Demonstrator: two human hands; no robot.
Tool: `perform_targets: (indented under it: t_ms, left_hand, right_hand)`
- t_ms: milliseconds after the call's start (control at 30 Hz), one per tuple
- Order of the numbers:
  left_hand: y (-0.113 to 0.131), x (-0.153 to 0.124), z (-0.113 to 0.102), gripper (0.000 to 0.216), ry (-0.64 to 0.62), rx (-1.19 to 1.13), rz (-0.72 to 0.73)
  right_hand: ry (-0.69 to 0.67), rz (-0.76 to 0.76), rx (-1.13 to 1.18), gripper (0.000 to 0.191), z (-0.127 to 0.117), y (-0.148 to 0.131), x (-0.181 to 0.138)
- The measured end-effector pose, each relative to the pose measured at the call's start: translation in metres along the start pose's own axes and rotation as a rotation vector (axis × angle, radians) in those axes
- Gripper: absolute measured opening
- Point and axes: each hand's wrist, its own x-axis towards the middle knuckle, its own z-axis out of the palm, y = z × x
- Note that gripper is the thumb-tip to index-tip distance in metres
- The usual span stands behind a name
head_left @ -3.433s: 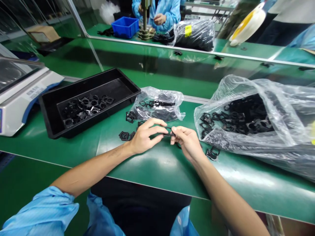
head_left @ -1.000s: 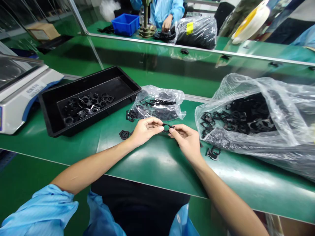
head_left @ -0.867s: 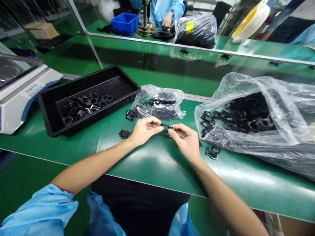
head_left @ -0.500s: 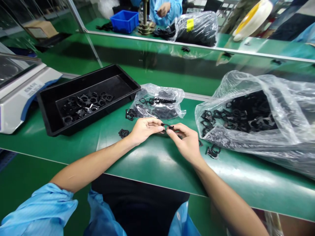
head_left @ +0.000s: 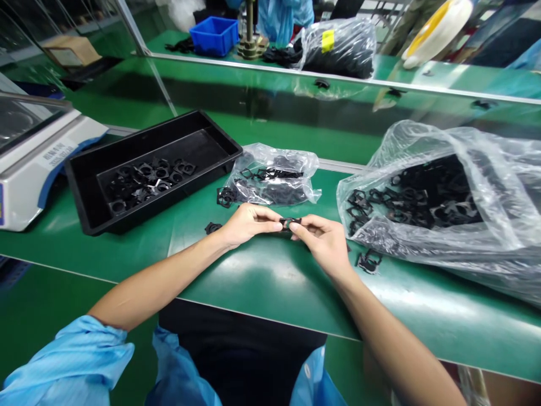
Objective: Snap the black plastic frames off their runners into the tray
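My left hand [head_left: 249, 223] and my right hand [head_left: 322, 243] meet above the green bench top [head_left: 262, 282]. Their fingertips pinch a small black plastic frame [head_left: 289, 223] from opposite sides. Loose black frames lie near my left hand, one [head_left: 213, 228] by its wrist and one [head_left: 226, 197] against a small clear plastic bag [head_left: 274, 175] of more frames. Another frame [head_left: 369, 261] lies near my right hand, beside a large clear bag [head_left: 422, 141] full of the same parts. A black tray [head_left: 198, 127] holds several frames [head_left: 147, 180].
A white weighing scale [head_left: 38, 163] stands at the left bench edge. Beyond a metal-edged glass partition [head_left: 270, 70] is a second green bench with a blue bin [head_left: 213, 35], a black-filled bag [head_left: 338, 51], and a co-worker's blue sleeve [head_left: 279, 22].
My hands have kept the small frame between them, turning it slightly. The view has tilted a little, so the bench objects sit slightly higher in the picture.
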Motion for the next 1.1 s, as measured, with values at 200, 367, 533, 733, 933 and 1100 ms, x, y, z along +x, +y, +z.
perform_targets:
  t_ms: [200,367,533,733,933,1100]
  left_hand:
    - [0.001,0.003,-0.008,0.032,-0.14,0.033,-0.031]
    - [0.003,0.006,-0.013,0.037,-0.253,-0.001,-0.072]
    - [0.003,0.004,-0.008,0.037,-0.165,0.001,-0.009]
    - [-0.005,0.003,0.0,0.043,-0.017,0.002,0.025]
    - [-0.008,-0.002,0.007,0.035,0.06,0.059,0.124]
    - [-0.009,-0.004,0.007,0.028,0.061,0.117,0.114]
  right_hand:
    - [-0.044,0.076,0.049,0.048,0.001,-0.001,0.003]
    - [-0.093,0.103,0.082,0.049,0.0,-0.001,0.004]
    - [-0.043,0.071,0.054,0.045,-0.002,0.0,0.004]
    - [0.071,-0.036,-0.044,0.044,0.0,0.003,0.003]
    - [0.054,-0.042,-0.056,0.04,0.003,0.006,0.0]
    - [0.044,-0.121,-0.132,0.034,0.0,0.009,0.003]
